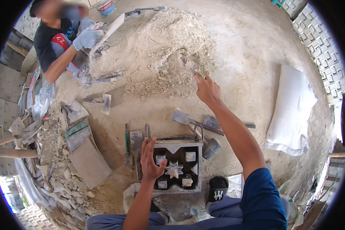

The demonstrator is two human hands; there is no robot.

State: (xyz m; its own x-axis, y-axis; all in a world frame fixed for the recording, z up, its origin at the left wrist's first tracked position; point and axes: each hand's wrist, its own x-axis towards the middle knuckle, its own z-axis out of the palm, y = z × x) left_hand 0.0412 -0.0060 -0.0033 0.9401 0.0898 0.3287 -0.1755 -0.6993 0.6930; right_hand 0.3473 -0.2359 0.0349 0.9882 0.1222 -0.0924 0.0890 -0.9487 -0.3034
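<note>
Dusty, sandy floor (253,57) stretches out ahead, with patterned pale blocks (314,36) stacked along the right side, and here I am, seated low over the work. Front and centre, between my knees, sits the metal mould (176,145), its star-shaped insert (174,170) in the middle and small squarish blocks near the corners. My left hand (152,163) is open, fingers spread, over the mould's left edge; whether the palm is pressing down, I can't tell. Out goes my right arm, and there's my right hand (209,90) at the near right edge of the big sandy heap (172,42), fingers curled, fingertips at the grit; I can't tell whether they grip anything. Just right of the mould lies a mallet (212,148), and beyond it a flat-bladed tool (180,117) on the floor. Over to the right, a folded white sheet (289,111); on the left, a pile of boards (90,157) beside broken rubble (74,201). And up at the far left, a co-worker (48,44) in a dark shirt, a gloved hand (89,37) at a pale, flat piece (114,27).
</note>
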